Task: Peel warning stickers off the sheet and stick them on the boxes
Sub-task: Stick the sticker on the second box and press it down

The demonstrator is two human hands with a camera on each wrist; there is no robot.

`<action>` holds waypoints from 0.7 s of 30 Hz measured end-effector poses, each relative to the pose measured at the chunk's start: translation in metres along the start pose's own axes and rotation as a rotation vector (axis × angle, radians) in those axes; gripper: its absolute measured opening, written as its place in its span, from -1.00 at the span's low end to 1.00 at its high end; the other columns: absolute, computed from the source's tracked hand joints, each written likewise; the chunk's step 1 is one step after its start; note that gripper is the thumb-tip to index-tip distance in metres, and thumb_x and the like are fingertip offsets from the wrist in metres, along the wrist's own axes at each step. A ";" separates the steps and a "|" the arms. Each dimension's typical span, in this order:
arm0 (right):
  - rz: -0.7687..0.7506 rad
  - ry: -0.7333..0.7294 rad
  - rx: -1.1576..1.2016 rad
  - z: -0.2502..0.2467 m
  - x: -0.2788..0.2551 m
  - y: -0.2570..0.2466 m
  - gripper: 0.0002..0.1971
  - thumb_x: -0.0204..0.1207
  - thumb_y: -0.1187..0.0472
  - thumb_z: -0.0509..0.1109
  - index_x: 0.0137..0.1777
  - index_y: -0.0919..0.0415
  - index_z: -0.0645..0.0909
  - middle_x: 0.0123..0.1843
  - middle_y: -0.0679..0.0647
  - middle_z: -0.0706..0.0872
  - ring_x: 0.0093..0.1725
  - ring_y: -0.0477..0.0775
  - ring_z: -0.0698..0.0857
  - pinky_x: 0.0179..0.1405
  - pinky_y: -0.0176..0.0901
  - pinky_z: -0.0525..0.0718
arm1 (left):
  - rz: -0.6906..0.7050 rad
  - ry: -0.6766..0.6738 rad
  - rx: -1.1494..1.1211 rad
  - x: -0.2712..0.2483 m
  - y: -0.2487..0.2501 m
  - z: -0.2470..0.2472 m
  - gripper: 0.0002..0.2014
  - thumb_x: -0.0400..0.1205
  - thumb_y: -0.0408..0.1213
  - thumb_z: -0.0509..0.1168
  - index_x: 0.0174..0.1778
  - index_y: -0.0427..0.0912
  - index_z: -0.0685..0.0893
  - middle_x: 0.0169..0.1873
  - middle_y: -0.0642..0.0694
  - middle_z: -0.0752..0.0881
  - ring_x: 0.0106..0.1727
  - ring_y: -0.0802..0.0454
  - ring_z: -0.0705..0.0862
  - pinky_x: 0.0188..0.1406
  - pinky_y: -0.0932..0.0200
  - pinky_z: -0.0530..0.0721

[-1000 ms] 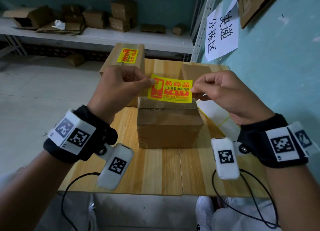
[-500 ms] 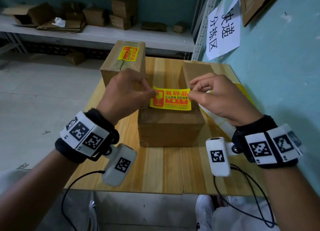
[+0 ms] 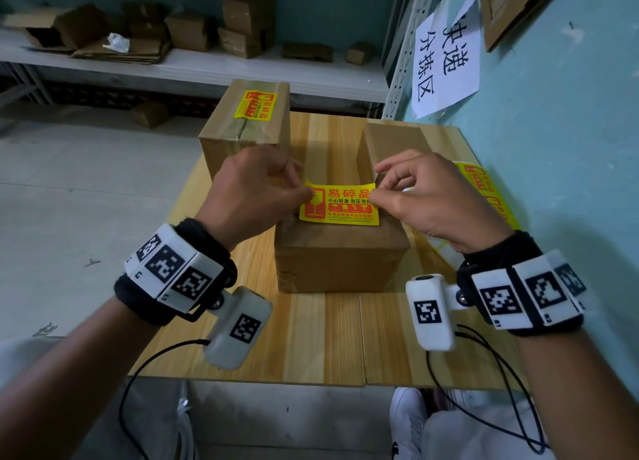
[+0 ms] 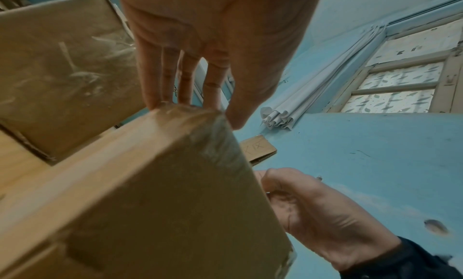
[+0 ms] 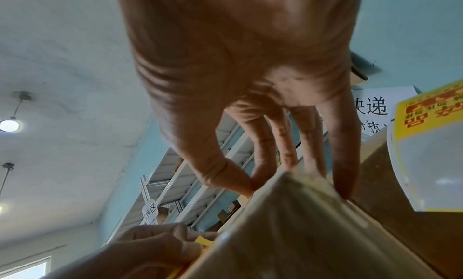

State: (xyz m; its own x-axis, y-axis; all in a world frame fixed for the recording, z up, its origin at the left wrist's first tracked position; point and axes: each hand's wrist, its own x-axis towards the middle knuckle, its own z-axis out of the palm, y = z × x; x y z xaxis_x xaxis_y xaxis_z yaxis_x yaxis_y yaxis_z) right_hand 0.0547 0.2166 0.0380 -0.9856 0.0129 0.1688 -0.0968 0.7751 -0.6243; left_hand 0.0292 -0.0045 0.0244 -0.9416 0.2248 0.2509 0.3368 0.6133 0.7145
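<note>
The left hand [image 3: 256, 190] pinched the left edge of the yellow warning sticker [image 3: 340, 205] and the right hand [image 3: 428, 197] pinched its right edge, each grip grasping it over the top of the near cardboard box [image 3: 340, 252] on the desk [image 3: 328, 338]. The hands hid the sticker's side edges. Behind stood a box already labelled [image 3: 247, 121] and an unlabelled one [image 3: 390, 141]; the sticker sheet [image 3: 484, 186] lay partly hidden at right.

A pale teal painted wall [image 3: 570, 121] is hung with a white paper sign [image 3: 446, 55]; a grey concrete floor [image 3: 69, 197] is spread beneath white metal shelving [image 3: 193, 69].
</note>
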 end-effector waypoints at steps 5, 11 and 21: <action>0.000 -0.003 -0.025 0.000 0.001 0.001 -0.84 0.43 0.16 0.55 -0.31 0.23 0.79 0.20 -0.11 0.72 -0.15 -0.31 0.66 -0.25 -0.58 0.49 | -0.007 -0.012 -0.003 0.000 0.001 0.000 -0.82 0.49 -0.17 0.50 -0.38 -0.08 0.69 0.07 0.07 0.74 0.13 0.25 0.63 -0.08 0.47 0.46; -0.009 -0.021 -0.017 -0.002 0.000 0.000 -0.82 0.43 0.16 0.55 -0.32 0.24 0.79 0.19 -0.09 0.73 -0.07 -0.33 0.65 -0.13 -0.48 0.54 | -0.033 -0.037 -0.012 -0.001 0.002 -0.001 -0.82 0.49 -0.16 0.50 -0.39 -0.04 0.67 0.08 0.09 0.74 0.14 0.23 0.62 -0.08 0.42 0.50; -0.021 -0.022 -0.045 0.002 0.000 0.001 -0.83 0.41 0.17 0.57 -0.35 0.23 0.78 0.12 -0.09 0.75 -0.09 -0.30 0.67 -0.14 -0.45 0.55 | -0.027 -0.045 -0.031 -0.003 0.003 -0.003 -0.84 0.49 -0.17 0.50 -0.36 -0.11 0.71 0.08 0.06 0.74 0.16 0.18 0.64 0.08 0.12 0.66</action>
State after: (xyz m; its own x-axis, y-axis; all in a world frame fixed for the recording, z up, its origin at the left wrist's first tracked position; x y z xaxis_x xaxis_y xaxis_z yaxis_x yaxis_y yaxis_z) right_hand 0.0540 0.2164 0.0356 -0.9862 -0.0172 0.1644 -0.1117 0.8027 -0.5859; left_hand 0.0329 -0.0052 0.0275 -0.9489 0.2422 0.2022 0.3100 0.5961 0.7407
